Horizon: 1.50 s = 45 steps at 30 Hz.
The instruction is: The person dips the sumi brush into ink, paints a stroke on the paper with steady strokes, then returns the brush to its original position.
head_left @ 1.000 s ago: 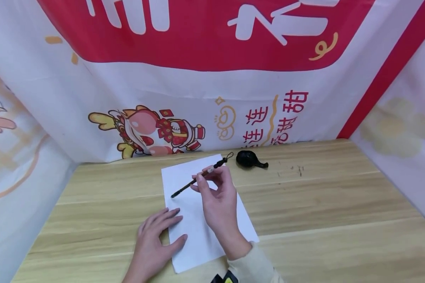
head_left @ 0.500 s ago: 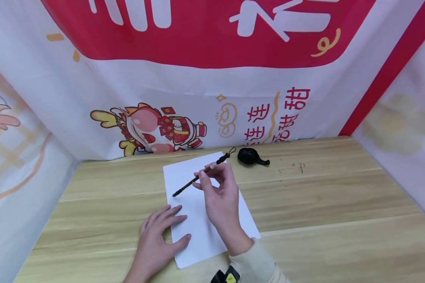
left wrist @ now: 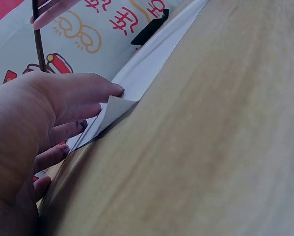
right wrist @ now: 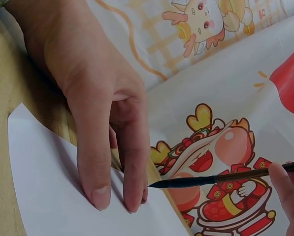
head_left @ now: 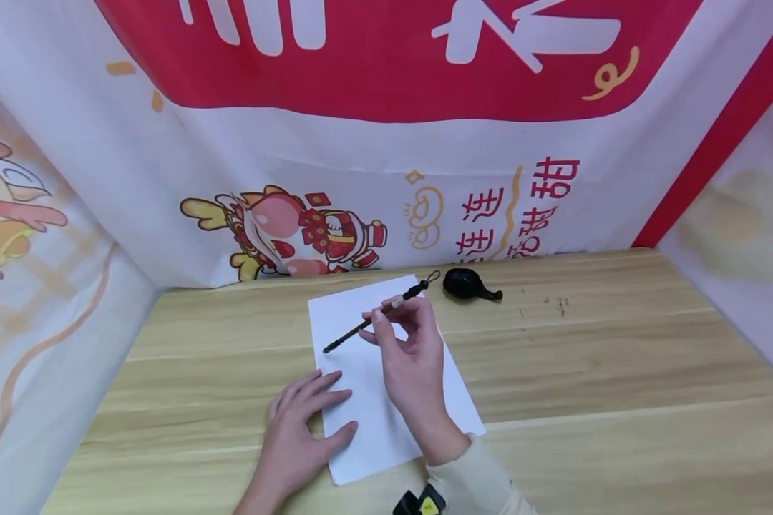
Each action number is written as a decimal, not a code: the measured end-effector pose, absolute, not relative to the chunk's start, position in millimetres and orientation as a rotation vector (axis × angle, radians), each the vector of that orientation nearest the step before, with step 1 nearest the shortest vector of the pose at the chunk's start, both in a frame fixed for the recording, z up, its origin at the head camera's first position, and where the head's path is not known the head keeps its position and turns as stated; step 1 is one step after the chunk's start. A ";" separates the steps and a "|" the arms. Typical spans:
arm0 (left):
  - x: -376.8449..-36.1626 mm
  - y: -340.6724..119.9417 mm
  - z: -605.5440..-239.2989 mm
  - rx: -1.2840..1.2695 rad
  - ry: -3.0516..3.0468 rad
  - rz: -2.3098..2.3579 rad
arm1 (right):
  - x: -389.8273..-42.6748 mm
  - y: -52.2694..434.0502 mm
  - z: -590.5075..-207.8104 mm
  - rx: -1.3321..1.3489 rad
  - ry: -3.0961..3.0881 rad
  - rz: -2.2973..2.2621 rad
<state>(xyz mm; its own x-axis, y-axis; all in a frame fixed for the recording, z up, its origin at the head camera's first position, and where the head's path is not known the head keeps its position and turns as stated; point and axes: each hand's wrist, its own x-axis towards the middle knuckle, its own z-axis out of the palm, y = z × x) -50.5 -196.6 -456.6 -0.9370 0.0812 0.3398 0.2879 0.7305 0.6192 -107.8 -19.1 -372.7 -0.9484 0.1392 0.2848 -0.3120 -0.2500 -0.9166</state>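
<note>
My right hand (head_left: 415, 357) pinches a writing brush (head_left: 354, 332) by its shaft, tilted, with the dark bristle tip down at the left part of a white sheet of paper (head_left: 367, 429). Whether the tip touches the paper I cannot tell. In the right wrist view the brush's dark bristles (right wrist: 183, 182) come to a point. With fingers spread, my left hand (head_left: 299, 429) rests on the paper's left edge. The left wrist view shows a lifted, bent paper corner (left wrist: 116, 110) by the left thumb, and dark smudges on some fingertips. No marks show on the sheet.
Behind the paper's right corner lies a black, glossy, ladle-shaped object (head_left: 467, 285). Small dark smudges (head_left: 560, 307) mark the wooden table (head_left: 586, 372) to its right. A printed cloth (head_left: 361, 150) stands along the table's back edge, and more cloth hangs at both sides.
The whole scene has shifted slightly right in the head view. Both hands, the brush and the paper keep nearly the same places relative to each other.
</note>
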 end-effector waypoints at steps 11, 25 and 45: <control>-51.5 -195.2 -452.9 -0.274 -2.670 -1.026 | -107.5 -21.7 -374.3 0.185 -1.777 2.232; -51.1 -195.6 -453.0 -0.247 -2.690 -1.043 | -107.7 -19.4 -375.9 0.193 -1.814 2.204; -51.8 -196.6 -452.4 -0.233 -2.715 -1.046 | -107.9 -18.3 -377.8 0.134 -1.869 2.139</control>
